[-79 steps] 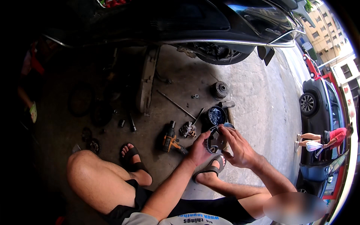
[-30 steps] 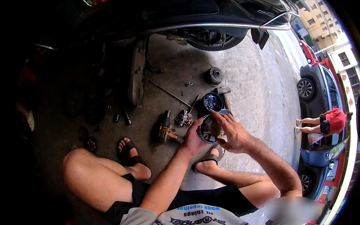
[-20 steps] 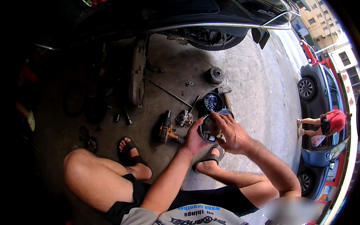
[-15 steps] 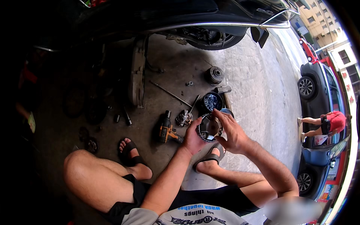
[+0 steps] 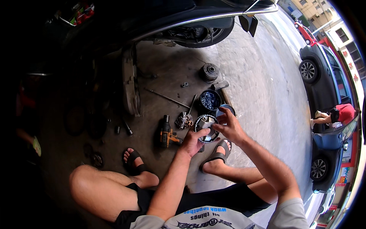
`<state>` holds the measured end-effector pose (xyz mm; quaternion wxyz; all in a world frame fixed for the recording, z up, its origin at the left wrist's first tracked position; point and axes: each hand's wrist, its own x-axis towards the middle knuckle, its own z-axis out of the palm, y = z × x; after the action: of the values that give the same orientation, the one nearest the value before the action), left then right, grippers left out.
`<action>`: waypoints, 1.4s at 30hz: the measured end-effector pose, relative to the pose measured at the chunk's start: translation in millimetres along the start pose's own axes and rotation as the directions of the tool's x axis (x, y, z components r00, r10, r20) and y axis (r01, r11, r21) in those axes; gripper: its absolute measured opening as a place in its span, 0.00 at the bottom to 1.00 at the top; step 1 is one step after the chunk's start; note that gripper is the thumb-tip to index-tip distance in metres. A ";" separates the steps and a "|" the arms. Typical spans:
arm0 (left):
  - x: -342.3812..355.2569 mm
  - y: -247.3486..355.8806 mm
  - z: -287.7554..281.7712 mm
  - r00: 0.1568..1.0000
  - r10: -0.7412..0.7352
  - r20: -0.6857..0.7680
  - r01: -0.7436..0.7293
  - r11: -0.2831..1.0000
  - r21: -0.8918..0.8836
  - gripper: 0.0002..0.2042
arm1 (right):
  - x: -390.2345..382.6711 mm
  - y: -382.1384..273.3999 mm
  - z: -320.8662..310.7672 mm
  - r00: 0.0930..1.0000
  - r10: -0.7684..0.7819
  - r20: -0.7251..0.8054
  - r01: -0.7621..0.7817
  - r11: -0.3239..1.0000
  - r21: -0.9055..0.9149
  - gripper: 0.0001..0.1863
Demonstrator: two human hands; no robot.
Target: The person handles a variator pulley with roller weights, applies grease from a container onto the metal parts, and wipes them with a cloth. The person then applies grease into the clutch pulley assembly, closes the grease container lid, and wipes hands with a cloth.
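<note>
A round metal part with a toothed rim (image 5: 207, 121), like a scooter pulley half, is held over the floor between my feet. My left hand (image 5: 194, 142) is closed on its near left edge, with the thumb lying across its inner face. At its right side is my right hand (image 5: 230, 126), fingers bent and apart, with a fingertip touching the part near the rim. The undersides of both hands are hidden. Just beyond the part stands a black tub (image 5: 211, 100) with bluish contents, beside a bluish round container (image 5: 225, 110) half covered by my right hand.
An orange-and-black power driver (image 5: 166, 134) and a crumpled rag-like bundle (image 5: 184, 120) lie left of my hands. Farther off are a long rod (image 5: 166, 96), a hammer (image 5: 220, 85) and a round metal assembly (image 5: 209, 71). A motorbike wheel (image 5: 211, 37) stands beyond; parked cars (image 5: 329, 82) line the right.
The toothed part has tipped, so its shiny inner face shows more. My left thumb has moved onto that face, and my right hand has shifted back from over the rim. My view has shifted slightly.
</note>
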<state>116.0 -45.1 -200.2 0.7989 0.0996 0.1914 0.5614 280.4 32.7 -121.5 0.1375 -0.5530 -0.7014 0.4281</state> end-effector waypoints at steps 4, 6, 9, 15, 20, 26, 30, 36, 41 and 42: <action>-0.6 1.9 1.8 0.999 -0.035 -0.018 0.034 0.999 -0.016 0.24 | -1.8 -3.3 -0.2 0.999 0.047 0.007 -0.047 0.998 0.049 0.46; -1.3 2.7 -0.2 0.996 -0.072 -0.042 0.070 0.996 -0.057 0.22 | -2.3 -4.5 1.8 0.998 0.056 0.009 -0.056 0.996 0.065 0.46; -1.2 1.9 0.2 0.997 -0.050 -0.063 0.049 0.998 -0.026 0.21 | -1.7 -2.7 3.4 0.997 0.071 0.002 -0.071 0.993 0.095 0.46; 2.5 -1.2 -5.0 0.979 0.023 -0.200 0.002 0.992 0.125 0.22 | 3.3 4.3 6.7 0.996 0.093 -0.006 -0.092 0.991 0.095 0.47; 7.2 -6.6 -3.6 0.942 0.132 -0.308 -0.055 0.968 0.247 0.21 | 1.1 -0.4 9.7 0.993 0.120 -0.003 -0.120 0.992 0.045 0.41; 6.6 1.0 -1.9 0.967 0.020 -0.252 -0.001 0.997 0.078 0.18 | 10.6 18.9 1.9 1.000 -0.017 0.004 0.014 0.933 0.360 0.34; 2.9 -3.2 -27.1 0.979 -0.178 -0.100 0.158 0.971 -0.182 0.18 | 19.1 -15.1 4.4 0.970 -0.203 -0.134 0.241 0.873 0.424 0.25; 12.6 -14.0 -9.9 0.931 -0.276 0.240 0.365 0.685 -0.631 0.19 | 29.4 -9.1 19.2 0.983 -0.158 -0.092 0.178 0.713 0.678 0.32; 9.4 -14.0 -12.2 0.946 -0.277 0.171 0.315 0.652 -0.689 0.17 | 37.4 -5.9 37.3 0.980 0.005 -0.201 0.137 0.713 0.688 0.34; 8.8 -15.2 -18.0 0.945 -0.281 0.167 0.316 0.656 -0.686 0.17 | 39.6 -3.0 41.1 0.977 0.062 -0.206 0.102 0.710 0.697 0.33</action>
<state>124.1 -43.2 -224.0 0.8611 -0.2323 -0.0421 0.4502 237.2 49.6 -154.8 0.4168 -0.4941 -0.4724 0.5991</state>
